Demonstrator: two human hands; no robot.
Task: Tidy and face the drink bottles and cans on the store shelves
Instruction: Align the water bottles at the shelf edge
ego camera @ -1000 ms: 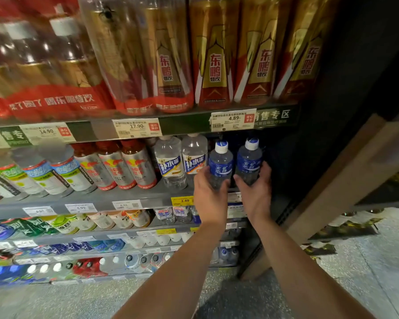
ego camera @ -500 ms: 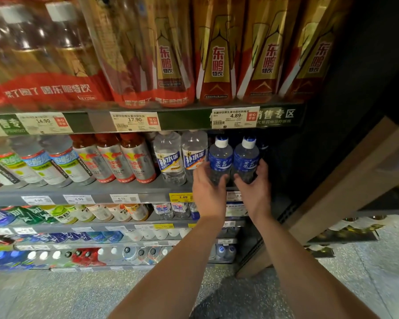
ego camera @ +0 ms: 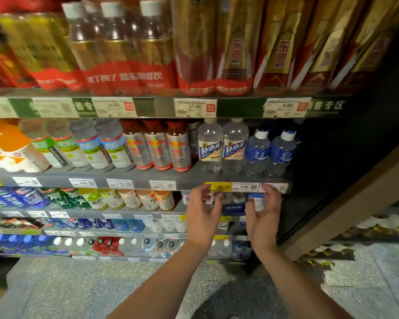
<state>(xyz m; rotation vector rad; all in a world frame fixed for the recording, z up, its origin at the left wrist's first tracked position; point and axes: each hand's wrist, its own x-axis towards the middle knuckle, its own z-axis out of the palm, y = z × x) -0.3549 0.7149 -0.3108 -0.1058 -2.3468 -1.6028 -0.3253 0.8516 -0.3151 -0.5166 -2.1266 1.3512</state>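
Both hands, left hand (ego camera: pixel 203 215) and right hand (ego camera: pixel 262 215), spread, gripping nothing, just below the yellow price tag (ego camera: pixel 218 186). Blue-label water bottles (ego camera: pixel 234 204) behind: likely heavy, stiff, smooth; take mid-body.

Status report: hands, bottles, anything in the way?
Left hand and right hand open, gripping nothing. Blue-label bottles upright, labels forward. Nothing blocking.

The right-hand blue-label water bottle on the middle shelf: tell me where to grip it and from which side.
Grip the right-hand blue-label water bottle around its labelled middle, coming from the open front of the shelf. It stands upright at the shelf edge, touching or nearly touching its twin on the left, so wrap from the front and the freer right side. The white cap is narrower and gives less hold.
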